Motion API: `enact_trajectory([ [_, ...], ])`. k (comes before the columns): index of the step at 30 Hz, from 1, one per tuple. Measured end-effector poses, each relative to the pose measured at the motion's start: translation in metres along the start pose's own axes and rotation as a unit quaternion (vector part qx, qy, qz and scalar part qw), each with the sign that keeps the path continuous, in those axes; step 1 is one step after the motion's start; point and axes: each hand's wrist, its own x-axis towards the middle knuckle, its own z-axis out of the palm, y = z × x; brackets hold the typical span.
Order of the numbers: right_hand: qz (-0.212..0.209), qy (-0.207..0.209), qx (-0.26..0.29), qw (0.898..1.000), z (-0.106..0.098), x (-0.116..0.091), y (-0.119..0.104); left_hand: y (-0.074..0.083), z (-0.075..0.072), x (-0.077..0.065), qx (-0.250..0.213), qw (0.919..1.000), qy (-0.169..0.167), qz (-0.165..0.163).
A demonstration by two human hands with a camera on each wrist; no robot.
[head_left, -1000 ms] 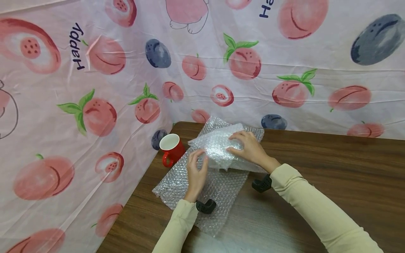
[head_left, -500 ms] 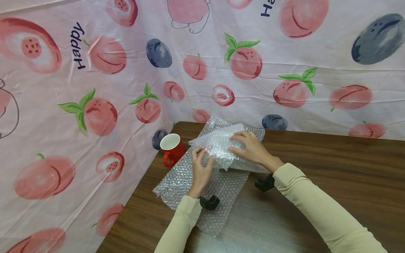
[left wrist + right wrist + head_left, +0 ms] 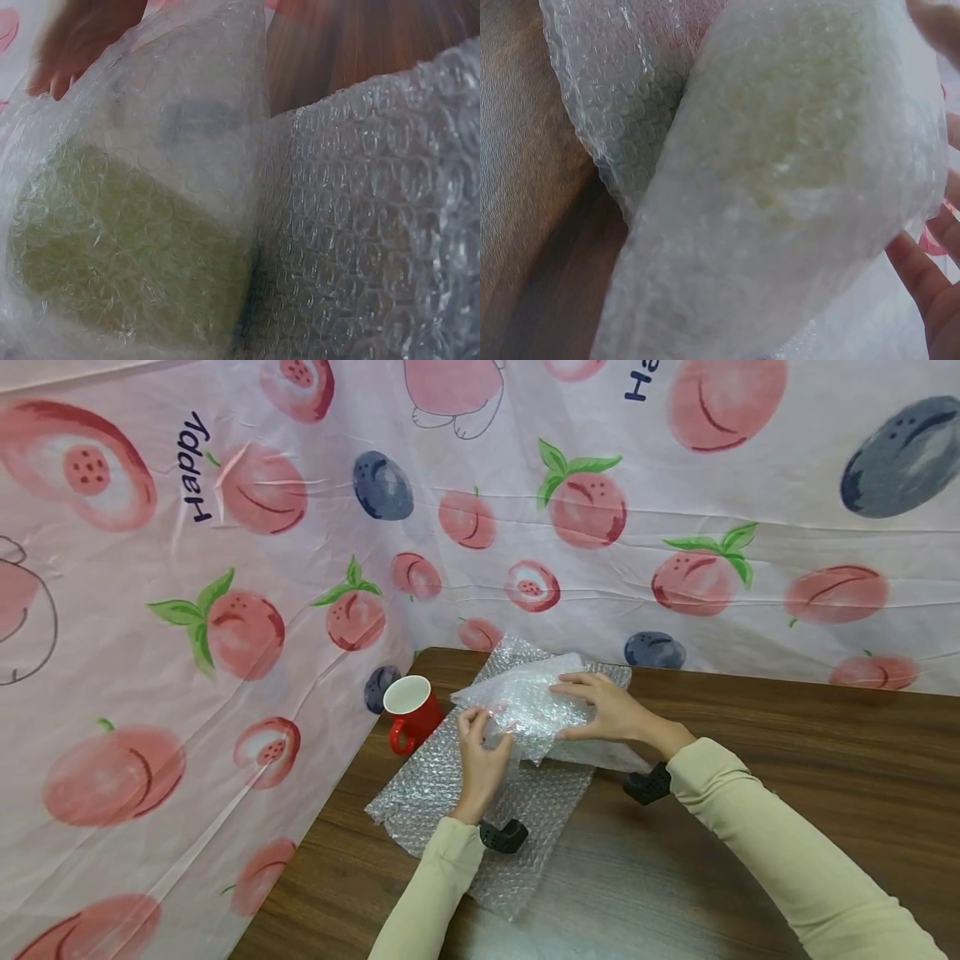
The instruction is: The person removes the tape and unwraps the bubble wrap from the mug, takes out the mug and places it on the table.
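A bundle of bubble wrap (image 3: 528, 706) lies slantwise on a flat bubble wrap sheet (image 3: 442, 789) in the head view. Through its layers, a yellow-green thing (image 3: 127, 240) shows in the left wrist view; its kind is blurred by the wrap. My left hand (image 3: 480, 768) holds the bundle's near left end, thumb and fingers bent around it. At the right side, my right hand (image 3: 611, 710) grips the bundle with fingers above and thumb below. In the right wrist view the wrapped bundle (image 3: 780, 172) fills the middle, with fingers (image 3: 919, 274) along the right edge.
A red mug (image 3: 415, 714) with a white inside stands left of the wrap, close to the cloth. Fruit-patterned cloth (image 3: 465, 585) hangs behind and left of the brown wooden table (image 3: 787, 760). Black wrist mounts (image 3: 504, 837) sit under both wrists.
My left hand has shifted slightly right and up onto the bundle's end. The right hand has slid a little to the right, and its thumb has moved lower. The mug stays put.
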Motion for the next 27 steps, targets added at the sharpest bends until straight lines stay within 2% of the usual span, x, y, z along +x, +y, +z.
enact_trajectory([
  [6,-0.018,0.021,-0.028,0.999,-0.002,0.000,0.000,0.003,0.002,0.000,-0.019,0.9997,-0.003,-0.013],
  [8,-0.025,0.034,-0.029,0.999,-0.003,0.000,0.000,0.015,0.000,0.000,-0.027,0.9993,-0.007,-0.024],
  [11,-0.026,0.044,-0.029,0.998,-0.003,0.001,-0.001,0.015,0.001,0.000,-0.029,0.9991,-0.010,-0.030],
  [13,-0.026,0.045,-0.031,0.998,-0.004,0.002,-0.001,0.015,0.001,0.000,-0.023,0.9992,-0.009,-0.032],
  [15,-0.023,0.044,-0.030,0.998,-0.004,0.002,-0.001,0.005,0.003,0.000,-0.019,0.9994,-0.007,-0.030],
  [21,-0.001,0.044,-0.031,0.999,-0.007,0.004,-0.003,0.006,0.002,0.000,-0.004,0.9994,-0.004,-0.035],
  [27,0.007,0.063,-0.054,0.996,-0.009,0.011,-0.004,0.005,0.002,-0.001,0.004,0.9995,0.006,-0.031],
])
